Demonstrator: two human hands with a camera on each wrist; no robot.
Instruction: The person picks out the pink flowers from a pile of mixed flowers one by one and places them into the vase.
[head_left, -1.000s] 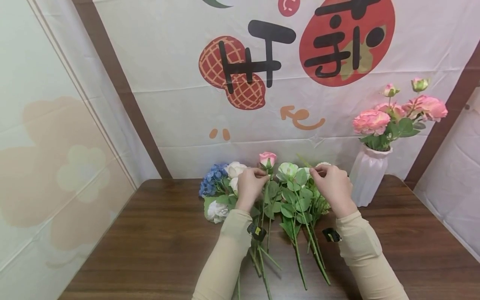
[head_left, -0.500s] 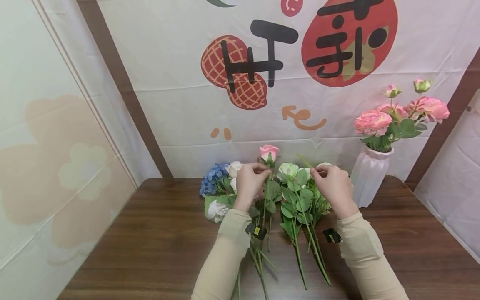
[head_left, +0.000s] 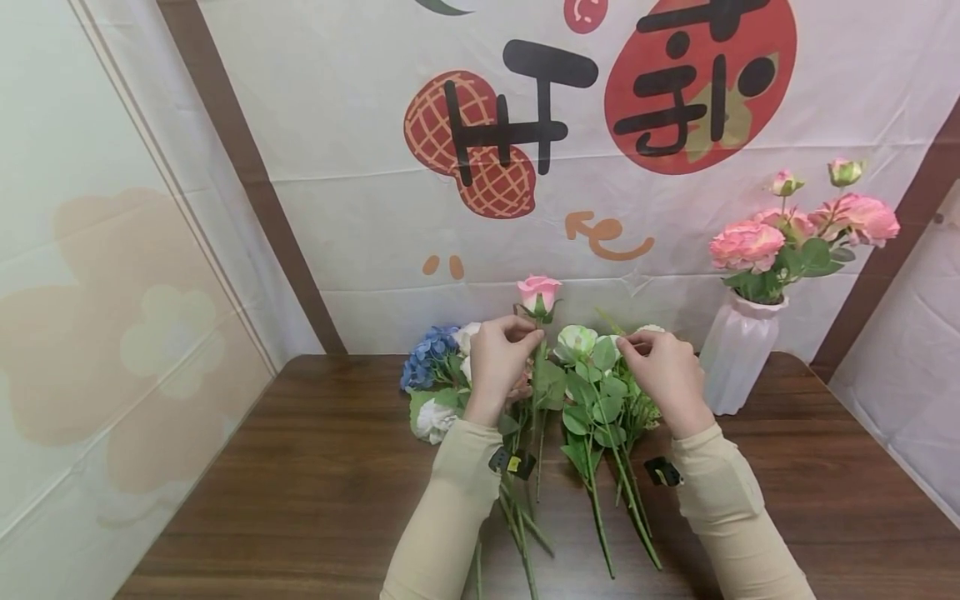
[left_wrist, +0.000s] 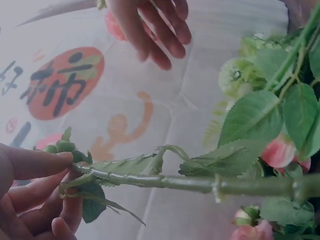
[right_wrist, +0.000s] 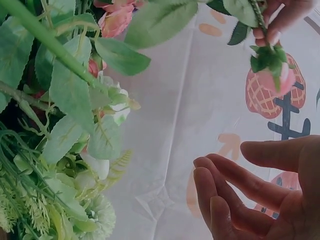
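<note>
In the head view a pink rose [head_left: 538,295] stands above the other flowers, and my left hand [head_left: 504,358] pinches its green stem just below the bloom. The left wrist view shows thumb and fingers on that stem [left_wrist: 200,184], which has leaves along it. My right hand [head_left: 666,373] hovers over the white and green flowers [head_left: 577,342] at the right. In the right wrist view, a gap separates its thumb from its loosely bent fingers [right_wrist: 240,200], with nothing held. The rose's lower stem is partly hidden among other stems.
Blue hydrangea [head_left: 429,358] and white flowers [head_left: 435,421] lie left of my left hand. Loose stems [head_left: 600,525] reach toward me over the brown table [head_left: 315,500]. A white vase [head_left: 738,358] with pink flowers [head_left: 746,245] stands at the back right, before a printed cloth [head_left: 360,233].
My left hand has raised the pink rose, so its bloom stands higher against the cloth. The right hand has stayed nearly in place over the green flowers.
</note>
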